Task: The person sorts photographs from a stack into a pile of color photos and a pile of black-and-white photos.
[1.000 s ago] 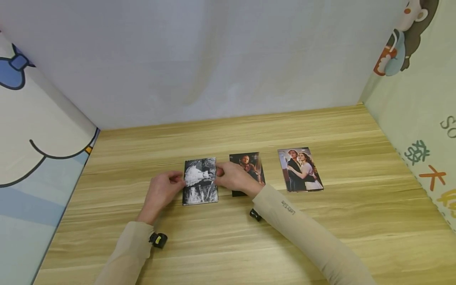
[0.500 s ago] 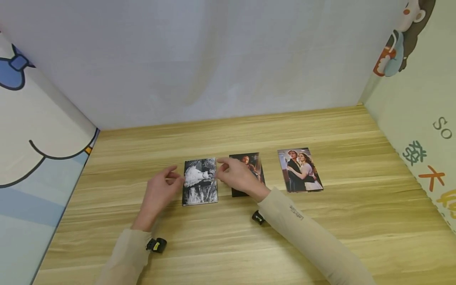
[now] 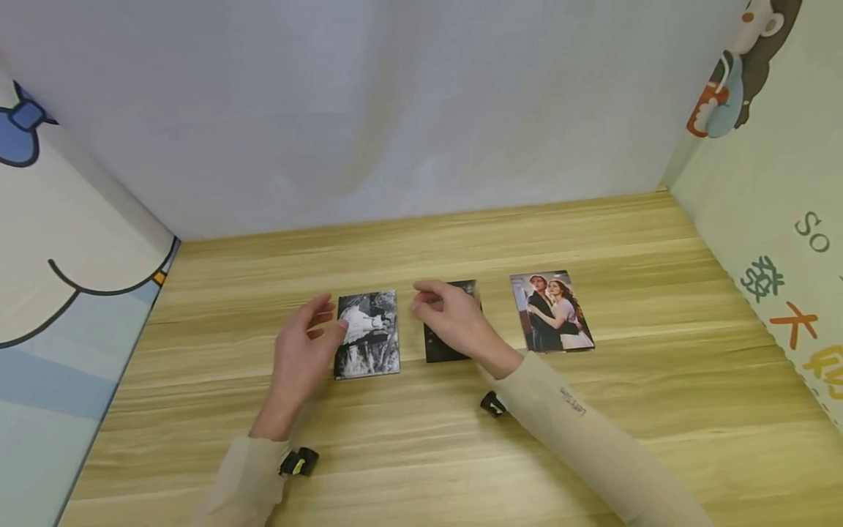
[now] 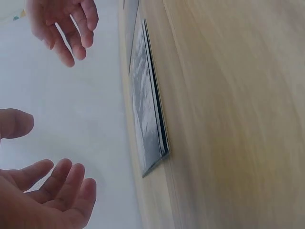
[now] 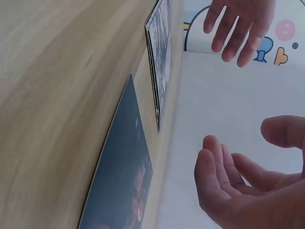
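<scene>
A small stack of photo cards, a black-and-white picture on top, lies flat on the wooden table; its layered edge shows in the left wrist view. My left hand hovers by its left side, thumb and fingers parted, holding nothing. My right hand is raised over a dark photo card in the middle and hides much of it. In the right wrist view that hand's fingers are loosely bent, with nothing between them and the thumb. Farther right lies a color photo card of a couple.
The wood-grain table meets a pale grey wall at the back. Cartoon-printed panels stand at both sides. A small black device sits at the left wrist, another at the right.
Both hands have come off the black-and-white stack, which stays in place. My right hand has drawn back to the right over the dark card; the left has lifted slightly.
</scene>
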`<move>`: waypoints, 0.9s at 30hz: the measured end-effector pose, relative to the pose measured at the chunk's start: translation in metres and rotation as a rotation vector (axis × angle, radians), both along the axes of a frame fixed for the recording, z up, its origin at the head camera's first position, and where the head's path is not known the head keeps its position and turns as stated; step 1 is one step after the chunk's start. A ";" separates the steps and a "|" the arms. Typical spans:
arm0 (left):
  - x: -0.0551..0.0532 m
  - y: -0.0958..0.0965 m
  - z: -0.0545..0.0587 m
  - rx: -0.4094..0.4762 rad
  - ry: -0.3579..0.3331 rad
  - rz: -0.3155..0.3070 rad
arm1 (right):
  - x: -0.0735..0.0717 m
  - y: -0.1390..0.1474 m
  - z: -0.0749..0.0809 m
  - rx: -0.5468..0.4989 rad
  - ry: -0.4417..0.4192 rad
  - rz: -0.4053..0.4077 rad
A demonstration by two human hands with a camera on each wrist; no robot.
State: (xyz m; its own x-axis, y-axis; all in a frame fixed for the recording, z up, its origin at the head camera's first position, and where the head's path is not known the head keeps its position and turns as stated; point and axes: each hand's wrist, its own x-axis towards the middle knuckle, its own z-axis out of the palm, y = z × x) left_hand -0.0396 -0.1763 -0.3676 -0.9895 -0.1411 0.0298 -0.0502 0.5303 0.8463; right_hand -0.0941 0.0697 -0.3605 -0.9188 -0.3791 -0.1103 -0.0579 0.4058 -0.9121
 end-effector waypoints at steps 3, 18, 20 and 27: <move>0.002 0.007 0.001 -0.002 0.052 -0.011 | 0.002 0.005 0.002 -0.019 0.020 -0.007; 0.004 0.037 0.000 -0.206 0.170 -0.100 | 0.013 0.040 0.002 0.038 0.123 -0.044; 0.003 0.041 0.000 -0.223 0.175 -0.118 | 0.015 0.045 0.002 0.074 0.138 -0.057; 0.001 0.054 0.000 -0.311 0.141 -0.178 | 0.016 0.064 -0.001 0.177 0.173 -0.086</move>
